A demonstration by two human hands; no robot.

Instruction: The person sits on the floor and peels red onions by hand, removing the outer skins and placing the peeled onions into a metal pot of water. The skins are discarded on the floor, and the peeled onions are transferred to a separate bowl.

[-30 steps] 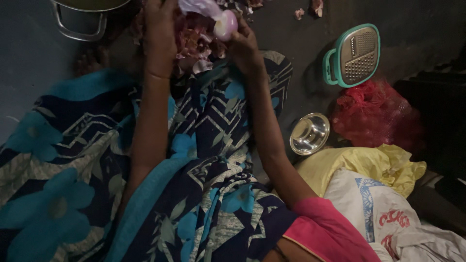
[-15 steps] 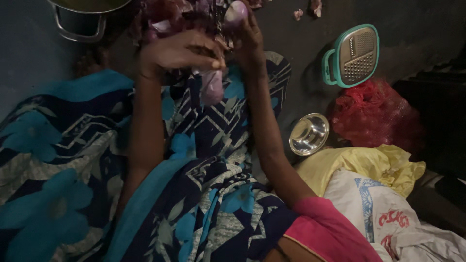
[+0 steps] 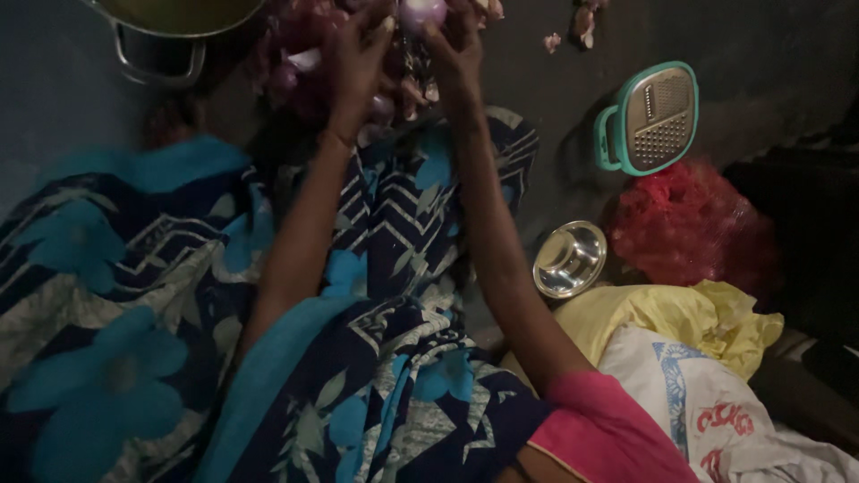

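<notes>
Two hands, our left hand [image 3: 362, 49] and right hand [image 3: 456, 45], grip one peeled onion [image 3: 420, 12] together at the far edge, above onion skins [image 3: 309, 63], left of a teal grater [image 3: 653, 116].

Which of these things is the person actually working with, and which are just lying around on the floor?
In use:
- left hand and right hand, both on a pale peeled onion
- heap of purple onion skins beneath the hands

Lying about:
- metal pot
- green-framed grater
- small steel bowl
- red mesh bag
- yellow bag
- white sack
</notes>
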